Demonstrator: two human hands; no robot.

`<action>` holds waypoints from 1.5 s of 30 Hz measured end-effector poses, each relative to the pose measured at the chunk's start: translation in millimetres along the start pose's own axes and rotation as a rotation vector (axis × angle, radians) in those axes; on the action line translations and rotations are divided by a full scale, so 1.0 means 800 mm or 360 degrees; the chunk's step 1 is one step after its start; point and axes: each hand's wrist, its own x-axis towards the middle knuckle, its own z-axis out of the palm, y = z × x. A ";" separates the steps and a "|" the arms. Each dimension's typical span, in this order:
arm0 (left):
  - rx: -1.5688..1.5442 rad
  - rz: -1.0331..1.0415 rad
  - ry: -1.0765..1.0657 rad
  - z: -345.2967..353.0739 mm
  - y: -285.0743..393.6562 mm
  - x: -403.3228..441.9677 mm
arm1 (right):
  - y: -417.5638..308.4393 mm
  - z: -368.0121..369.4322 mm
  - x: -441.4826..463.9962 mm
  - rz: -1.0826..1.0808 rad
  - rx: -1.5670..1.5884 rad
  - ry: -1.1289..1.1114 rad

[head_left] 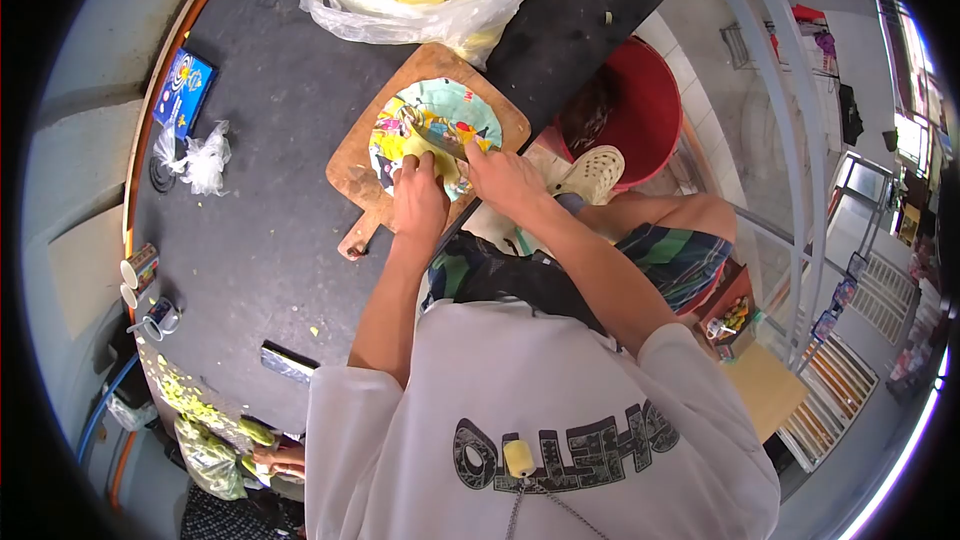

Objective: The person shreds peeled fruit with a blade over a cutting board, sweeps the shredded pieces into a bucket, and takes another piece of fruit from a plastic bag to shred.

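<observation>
My left hand is closed on a pale yellow-green piece of fruit, with its fingertips bent over the near side. In my right hand is a knife, its blade pointing left across the fruit, close to my left fingers. Both hands are over a round, colourful printed mat or plate. Under that lies a wooden cutting board with a short handle toward me. The fruit's exact kind is unclear, and my fingers partly cover it.
A clear plastic bag of peeled yellow-green pieces stands beyond the board. A red bucket is at the right. Leftward lie a blue box, crumpled plastic and a phone. Another person's hand shows lower left.
</observation>
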 end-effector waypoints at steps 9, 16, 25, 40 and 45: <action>0.0044 0.0224 -0.0078 0.010 -0.008 0.014 | -0.013 -0.010 0.002 -0.0278 -0.0190 0.0111; 0.0101 -0.0096 -0.0238 0.013 -0.006 0.017 | -0.004 -0.013 0.008 -0.0273 -0.0160 0.0076; 0.0054 0.0029 -0.0222 0.016 -0.013 0.008 | -0.017 -0.015 0.004 -0.0237 -0.0164 -0.0058; -0.0008 -0.0055 -0.0086 0.013 -0.009 0.010 | -0.006 -0.022 0.016 -0.0175 -0.0190 -0.0049; -0.0009 -0.0043 -0.0121 0.008 -0.007 0.003 | -0.009 -0.011 0.000 -0.0283 -0.0117 -0.0005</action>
